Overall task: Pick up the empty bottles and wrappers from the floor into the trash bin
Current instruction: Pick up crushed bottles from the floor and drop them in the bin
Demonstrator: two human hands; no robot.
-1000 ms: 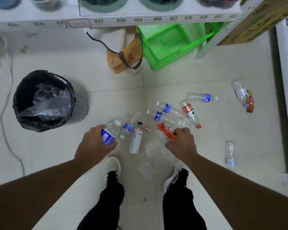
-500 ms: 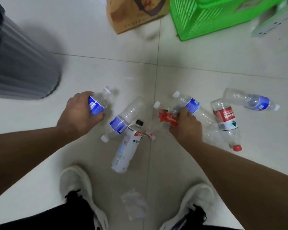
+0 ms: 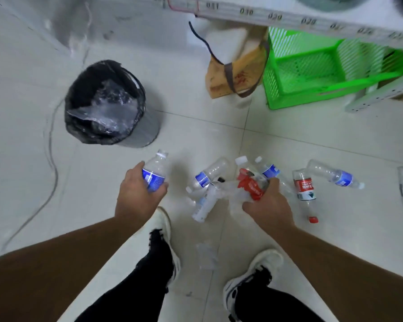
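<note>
trash bin (image 3: 135, 94): black-lined, upright, ahead-left, well apart from litter | left hand (image 3: 139, 196): fingers wrapped round blue-label bottle (image 3: 154, 174), clear of floor | right hand (image 3: 266, 205): closed on red wrapper (image 3: 249, 184) plus clear film | loose bottles lie right | advice: carry both loads over rim, then release

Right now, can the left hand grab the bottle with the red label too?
Probably not. The left hand is already wrapped around a blue-label bottle, and the red-label bottle lies far over on the other side, past the right hand, which is full too.
</note>
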